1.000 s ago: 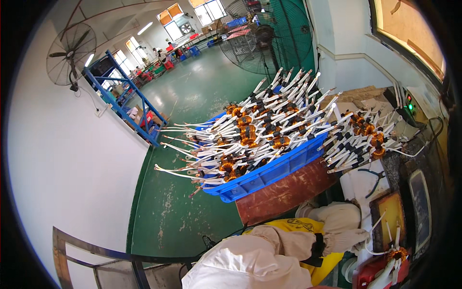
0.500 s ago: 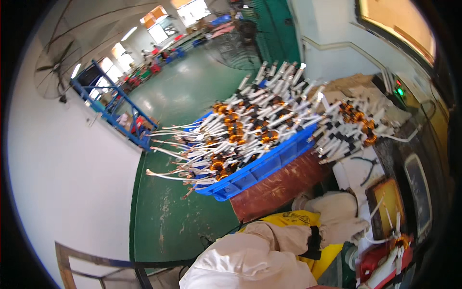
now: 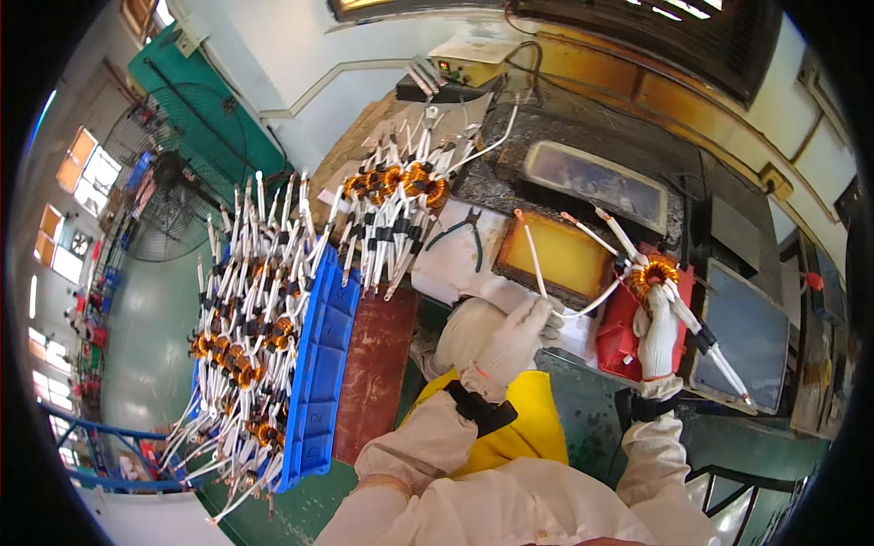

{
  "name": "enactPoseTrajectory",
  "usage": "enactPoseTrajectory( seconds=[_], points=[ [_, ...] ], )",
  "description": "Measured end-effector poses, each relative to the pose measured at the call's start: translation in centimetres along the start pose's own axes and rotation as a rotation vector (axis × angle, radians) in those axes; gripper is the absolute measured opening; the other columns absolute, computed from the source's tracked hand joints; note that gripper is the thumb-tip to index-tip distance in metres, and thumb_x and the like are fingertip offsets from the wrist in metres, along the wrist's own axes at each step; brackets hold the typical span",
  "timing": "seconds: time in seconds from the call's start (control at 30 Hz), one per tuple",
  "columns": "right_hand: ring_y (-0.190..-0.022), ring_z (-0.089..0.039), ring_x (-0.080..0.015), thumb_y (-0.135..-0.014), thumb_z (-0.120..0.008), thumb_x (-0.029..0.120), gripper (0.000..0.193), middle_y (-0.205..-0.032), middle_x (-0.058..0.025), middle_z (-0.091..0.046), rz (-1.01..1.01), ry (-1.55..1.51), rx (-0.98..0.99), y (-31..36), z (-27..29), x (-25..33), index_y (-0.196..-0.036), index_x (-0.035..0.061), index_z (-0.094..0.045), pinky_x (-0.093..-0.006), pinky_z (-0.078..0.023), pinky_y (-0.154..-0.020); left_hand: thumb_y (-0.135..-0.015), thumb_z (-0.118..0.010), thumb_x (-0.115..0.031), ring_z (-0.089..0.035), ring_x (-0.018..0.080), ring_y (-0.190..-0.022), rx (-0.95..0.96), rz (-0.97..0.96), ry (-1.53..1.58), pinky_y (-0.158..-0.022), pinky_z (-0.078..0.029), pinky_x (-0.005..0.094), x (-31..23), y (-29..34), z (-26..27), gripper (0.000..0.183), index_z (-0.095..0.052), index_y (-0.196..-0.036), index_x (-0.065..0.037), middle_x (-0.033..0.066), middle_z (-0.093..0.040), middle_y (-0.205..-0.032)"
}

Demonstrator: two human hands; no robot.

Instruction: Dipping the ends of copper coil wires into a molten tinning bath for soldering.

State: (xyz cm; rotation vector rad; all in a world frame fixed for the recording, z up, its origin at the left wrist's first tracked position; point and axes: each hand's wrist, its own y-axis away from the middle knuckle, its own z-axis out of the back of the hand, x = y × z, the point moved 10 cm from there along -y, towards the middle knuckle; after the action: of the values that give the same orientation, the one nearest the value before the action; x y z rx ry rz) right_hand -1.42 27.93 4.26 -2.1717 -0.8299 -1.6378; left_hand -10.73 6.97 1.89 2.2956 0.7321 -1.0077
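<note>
White lead [image 3: 533,259] pinched clear while its copper coil [image 3: 657,265] is held over a red block [image 3: 619,338]

Clock directions run from the middle of the view. Between eight and nine, a blue crate [image 3: 314,378] is heaped with similar coils [image 3: 238,360], their leads overhanging, probably too long to lie inside. At eleven, a smaller pile [image 3: 387,185] rests on the bench, presumably within easy reach. Pliers [image 3: 472,218] lie spread at one.

Between four and five, the gloved left hand [image 3: 512,341] is closed to a fingertip pinch on the white lead, which bends there, its end pointing toward twelve. This likely keeps that lead apart from the others. Just beyond, at three, sits a yellow-topped tray [image 3: 503,262].

Also at three, the copper coil is at the far side of the red block. The gloved right hand [image 3: 657,338], between three and four, is curled around the coil's near side, seemingly to steady it; some fingers are hidden.

Compared with the frame just before, the view has swung rightward: the crate has gone from near the centre to the left, and the right hand and coil, formerly crowded into the lower right corner, now show plainly. The left hand's pinch is unchanged.
</note>
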Motion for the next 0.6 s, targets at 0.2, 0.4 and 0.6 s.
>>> enactPoseTrajectory(
  seconds=[0.2, 0.4, 0.6],
  points=[
    [-0.035, -0.027, -0.0028, -0.089, -0.052, 0.024, 0.013, -0.059, 0.0057, -0.041, 0.053, -0.016, -0.049, -0.4, -0.4, 0.8, -0.097, 0.0151, -0.047, -0.0192, -0.021, -0.033, -0.094, -0.041, -0.028, -0.052, 0.0117, -0.074, -0.005, -0.010, -0.060, -0.071, -0.048, 0.0295, -1.4, -3.0, -0.7, 0.026, -0.053, -0.101, -0.006, 0.0033, -0.055, -0.085],
    [-0.035, -0.029, -0.0046, -0.089, -0.052, 0.030, 0.023, -0.055, 0.0038, -0.039, 0.155, 0.100, -0.091, -1.8, -0.7, 2.0, -0.102, 0.0123, -0.046, -0.0212, -0.023, -0.034, -0.094, -0.043, -0.030, -0.052, 0.0140, -0.077, 0.099, -0.029, 0.014, -0.073, -0.049, 0.0313, -2.5, -5.8, -2.5, 0.028, -0.051, -0.104, -0.005, 0.0041, -0.053, -0.088],
    [-0.035, -0.034, -0.0076, -0.087, -0.055, 0.029, 0.024, -0.056, 0.0006, -0.042, 0.128, 0.059, -0.096, -3.6, -0.8, 2.1, -0.100, 0.0096, -0.048, -0.0235, -0.028, -0.033, -0.092, -0.046, -0.031, -0.052, 0.0133, -0.078, 0.101, -0.026, 0.077, -0.073, -0.048, 0.0310, -2.6, -8.6, -2.6, 0.029, -0.053, -0.107, -0.006, 0.0029, -0.052, -0.087]
  ],
)
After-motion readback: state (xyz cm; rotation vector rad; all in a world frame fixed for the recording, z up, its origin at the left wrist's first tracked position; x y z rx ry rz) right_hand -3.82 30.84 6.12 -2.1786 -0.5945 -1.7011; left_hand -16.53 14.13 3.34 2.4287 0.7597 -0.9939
